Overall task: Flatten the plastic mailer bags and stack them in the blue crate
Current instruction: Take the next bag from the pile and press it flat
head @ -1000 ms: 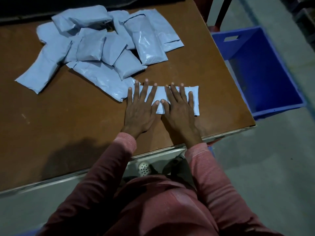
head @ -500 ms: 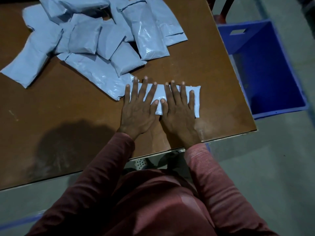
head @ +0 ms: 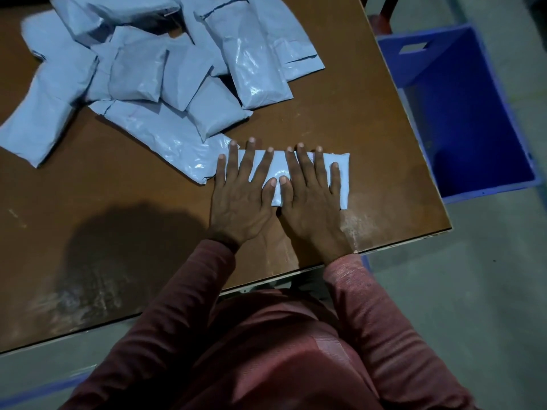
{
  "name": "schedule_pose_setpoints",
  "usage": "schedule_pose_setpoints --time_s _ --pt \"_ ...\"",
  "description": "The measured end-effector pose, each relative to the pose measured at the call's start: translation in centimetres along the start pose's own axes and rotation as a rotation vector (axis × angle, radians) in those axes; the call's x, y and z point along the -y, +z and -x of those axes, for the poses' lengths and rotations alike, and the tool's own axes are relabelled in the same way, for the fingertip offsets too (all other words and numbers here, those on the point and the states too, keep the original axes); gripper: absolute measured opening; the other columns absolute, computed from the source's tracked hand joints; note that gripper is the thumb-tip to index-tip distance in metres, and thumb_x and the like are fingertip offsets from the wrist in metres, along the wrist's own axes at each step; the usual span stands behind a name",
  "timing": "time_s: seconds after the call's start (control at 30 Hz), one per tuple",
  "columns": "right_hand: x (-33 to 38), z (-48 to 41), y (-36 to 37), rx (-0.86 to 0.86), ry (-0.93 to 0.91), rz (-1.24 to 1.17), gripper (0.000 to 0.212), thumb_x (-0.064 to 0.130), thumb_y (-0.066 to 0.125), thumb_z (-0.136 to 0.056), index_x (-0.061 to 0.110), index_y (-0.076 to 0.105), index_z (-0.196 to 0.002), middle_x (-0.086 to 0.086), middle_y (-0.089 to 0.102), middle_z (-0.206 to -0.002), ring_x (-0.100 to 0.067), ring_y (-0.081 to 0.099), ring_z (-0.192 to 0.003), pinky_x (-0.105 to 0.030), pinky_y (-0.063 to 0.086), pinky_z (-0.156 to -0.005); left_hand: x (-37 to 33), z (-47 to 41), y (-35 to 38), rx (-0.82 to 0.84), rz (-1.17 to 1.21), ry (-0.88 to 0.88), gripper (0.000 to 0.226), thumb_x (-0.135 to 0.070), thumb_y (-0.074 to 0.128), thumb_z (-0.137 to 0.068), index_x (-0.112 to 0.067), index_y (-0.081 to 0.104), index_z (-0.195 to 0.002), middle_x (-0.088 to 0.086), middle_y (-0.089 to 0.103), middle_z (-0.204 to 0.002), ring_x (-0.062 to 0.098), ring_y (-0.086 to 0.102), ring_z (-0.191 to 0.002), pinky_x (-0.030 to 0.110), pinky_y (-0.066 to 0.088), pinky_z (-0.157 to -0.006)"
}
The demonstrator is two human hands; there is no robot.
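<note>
Where the brown table fills the left of the view, a pile of grey-blue bags lies at its far side, and right of the table a blue crate stands on the grey floor. Near the table's front right corner one bag lies flat. The left hand and right hand press side by side on it, palms down, fingers straight and spread, thumbs nearly touching, gripping nothing.
</note>
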State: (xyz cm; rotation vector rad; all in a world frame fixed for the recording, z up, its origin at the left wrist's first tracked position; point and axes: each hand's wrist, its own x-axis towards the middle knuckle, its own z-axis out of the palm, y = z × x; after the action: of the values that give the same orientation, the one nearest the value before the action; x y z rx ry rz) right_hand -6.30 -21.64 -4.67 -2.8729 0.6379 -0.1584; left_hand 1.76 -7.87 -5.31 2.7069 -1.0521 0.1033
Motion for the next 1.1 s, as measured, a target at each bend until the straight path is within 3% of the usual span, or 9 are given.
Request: schedule_pose_setpoints --time_s 0.47,0.57,0.7,0.83,1.1 --pt "0.2 -0.2 -0.4 0.089 0.013 0.004 0.058 0.046 0.015 -0.109 0.027 0.008 -0.164 0.005 0.000 -0.172 -0.019 -0.010 -0.158 -0.051 -0.006 -0.126 0.2 -0.2 -0.4 0.047 0.022 0.010 0.061 -0.049 0.016 -0.111 -0.026 0.014 -0.166 0.009 0.003 -0.174 0.036 -0.002 -0.160 0.055 0.007 -0.128" --pt "0.2 -0.3 -1.2 0.130 -0.013 -0.004 0.059 0.046 0.016 -0.110 0.027 0.007 -0.164 0.002 -0.001 -0.173 -0.022 -0.010 -0.158 -0.055 -0.002 -0.126 0.5 -0.1 -0.7 0.045 0.011 0.023 0.062 -0.051 0.014 -0.110 -0.026 0.013 -0.167 0.011 0.002 -0.174 0.037 -0.003 -0.160 0.059 0.005 -0.127" --pt "-0.3 -0.8 -2.3 -0.034 -0.019 0.101 0.059 0.046 0.025 -0.108 0.023 0.024 -0.162 -0.004 0.012 -0.171 -0.029 0.002 -0.159 -0.060 -0.001 -0.125 -0.2 -0.4 -1.8 -0.025 -0.022 0.037 0.061 -0.046 0.017 -0.111 -0.021 0.012 -0.167 0.011 0.002 -0.174 0.036 -0.003 -0.160 0.060 0.006 -0.127" --pt "-1.2 -1.2 -1.2 0.000 0.006 0.000 0.061 0.049 0.024 -0.108 0.024 0.020 -0.163 -0.003 0.013 -0.171 -0.025 0.002 -0.159 -0.057 0.007 -0.125 -0.2 -1.2 -0.9 -0.021 0.026 0.047 0.058 -0.048 0.016 -0.112 -0.028 0.013 -0.166 0.007 0.005 -0.174 0.033 0.001 -0.161 0.055 0.005 -0.129" --pt "-1.9 -1.2 0.0 -0.043 -0.012 0.022 0.058 0.050 0.021 -0.109 0.030 0.017 -0.164 0.000 0.010 -0.172 -0.023 0.001 -0.159 -0.054 0.006 -0.126 0.2 -1.3 0.6 -0.010 -0.008 0.044 0.059 -0.053 0.016 -0.111 -0.030 0.019 -0.165 0.008 0.009 -0.174 0.040 0.005 -0.159 0.060 0.008 -0.127"
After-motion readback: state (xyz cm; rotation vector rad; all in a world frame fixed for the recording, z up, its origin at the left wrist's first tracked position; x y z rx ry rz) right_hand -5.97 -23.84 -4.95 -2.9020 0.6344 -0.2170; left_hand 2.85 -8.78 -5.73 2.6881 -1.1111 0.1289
